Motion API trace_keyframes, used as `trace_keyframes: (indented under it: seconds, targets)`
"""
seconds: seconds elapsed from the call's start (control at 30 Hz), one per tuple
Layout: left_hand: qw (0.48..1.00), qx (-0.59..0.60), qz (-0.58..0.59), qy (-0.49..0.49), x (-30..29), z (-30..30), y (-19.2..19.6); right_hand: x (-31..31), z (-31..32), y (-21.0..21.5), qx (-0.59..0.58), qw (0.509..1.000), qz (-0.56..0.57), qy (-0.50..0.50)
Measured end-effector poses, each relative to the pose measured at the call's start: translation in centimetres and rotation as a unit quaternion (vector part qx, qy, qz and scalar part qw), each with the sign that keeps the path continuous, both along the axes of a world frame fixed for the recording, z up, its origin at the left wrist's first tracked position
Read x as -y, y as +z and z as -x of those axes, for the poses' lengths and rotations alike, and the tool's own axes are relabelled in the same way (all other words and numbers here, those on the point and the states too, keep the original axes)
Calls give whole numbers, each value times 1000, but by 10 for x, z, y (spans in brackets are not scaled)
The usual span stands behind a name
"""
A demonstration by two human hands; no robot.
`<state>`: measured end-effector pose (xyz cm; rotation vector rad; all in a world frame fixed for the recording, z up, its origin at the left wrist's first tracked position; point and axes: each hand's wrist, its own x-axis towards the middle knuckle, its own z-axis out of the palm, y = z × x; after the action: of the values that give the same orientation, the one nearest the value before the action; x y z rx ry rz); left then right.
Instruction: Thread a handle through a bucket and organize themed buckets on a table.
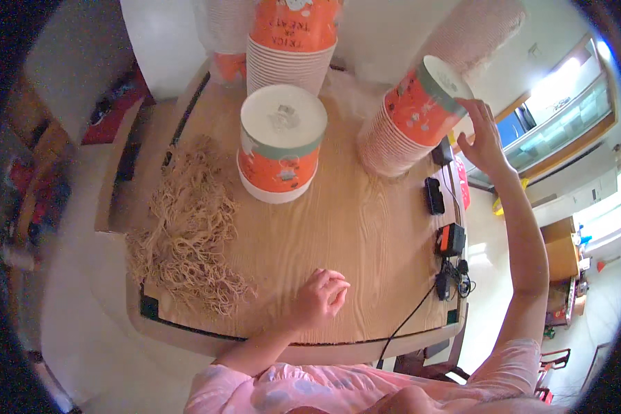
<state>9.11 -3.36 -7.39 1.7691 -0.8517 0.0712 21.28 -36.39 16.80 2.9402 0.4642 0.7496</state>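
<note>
My right hand [481,138] reaches to the far right with thumb and fingers apart. Its fingertips are at the green-banded edge of an upside-down orange paper bucket [421,107], which tops a tall nested stack. My left hand [321,297] rests near the table's front edge, fingers loosely curled, with nothing visible in them. Beyond it, in the middle, another orange and green paper bucket [279,169] stands upside down over a white-rimmed one. Left of that lies a tangled heap of tan strings [193,234].
Taller bucket stacks [290,65] stand at the back, some in clear plastic. Along the right edge lie a black holder [434,196], an orange and black box [451,240] and a coiled black cable [455,276]. The wooden table [345,228] has a dark-trimmed rim.
</note>
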Motion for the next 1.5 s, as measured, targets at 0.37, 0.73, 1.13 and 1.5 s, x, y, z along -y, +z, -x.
trace_keyframes:
  seconds: [0.37,0.73,1.13,1.5]
  targets:
    - [997,19,-29,72,-41,-26,49,-30,7,-22,134,989,-30,-50]
    - [938,-46,-152,310,-99,-214,42,-140,-57,-239,-234,692,-682,2]
    - [893,-361,-17,268,-90,-246,35,-152,-74,-236,-294,607,-733,-94]
    - [899,-371,59,227,-89,-245,56,-149,-72,-212,-261,602,-751,-73]
